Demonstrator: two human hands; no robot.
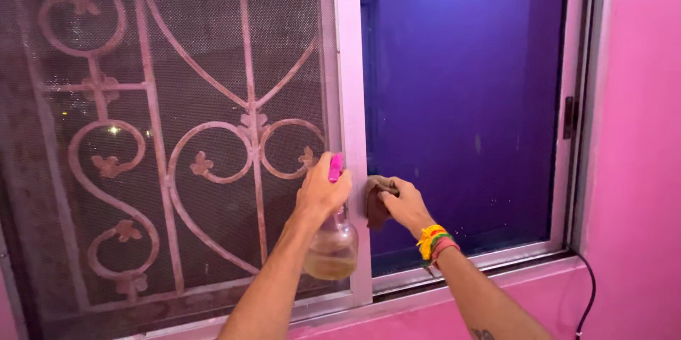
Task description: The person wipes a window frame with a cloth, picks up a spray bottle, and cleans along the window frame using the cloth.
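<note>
Head view: left hand (320, 194) fingers are gripping a clear spray bottle (332, 244) holding yellowish liquid; right hand (403, 201) fingers are pinching a brown cloth (374, 209) against the glass pane (461, 99).

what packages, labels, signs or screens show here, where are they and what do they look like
Spray bottle: the only container, held in the left hand before the window frame; round clear body, yellowish liquid, pink trigger top, no label visible.
Mesh insect screen: left window half, dark fine mesh behind a pinkish scrolled metal grille.
No signs or display screens.
</note>
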